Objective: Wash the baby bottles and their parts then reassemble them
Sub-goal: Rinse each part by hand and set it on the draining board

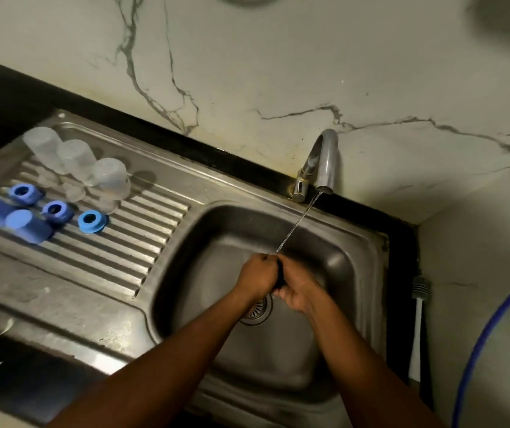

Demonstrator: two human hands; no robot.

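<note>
Three clear bottles [76,159] are standing mouth-down on the ribbed drainboard [142,230], well apart from the hands. Three blue collar rings [58,210] and two blue caps [28,225] are lying beside them, and some clear teats [74,191] are sitting between the bottles and the rings. The left hand [256,274] and right hand [300,291] are pressing together over the sink basin [334,264], above the drain [256,310]. Both are curling round a small dark item [280,274] held between them; what it is cannot be told. The tap [324,156] is running, and a thin stream [297,223] is falling onto the joined fingers. A white-handled brush [417,310] is leaning at the right of the basin, untouched. Judgement: the washing appears done or nearly done, with every bottle part set out to drain, and the step in hand is looking like a rinse of the held item or of the hands themselves. The next move is calling for the dark item to be set down and the tap closed. Reassembly would then call for a teat seated in each ring, the ring screwed onto an upturned bottle, and a cap fitted. Only two caps are showing for three bottles.
</note>
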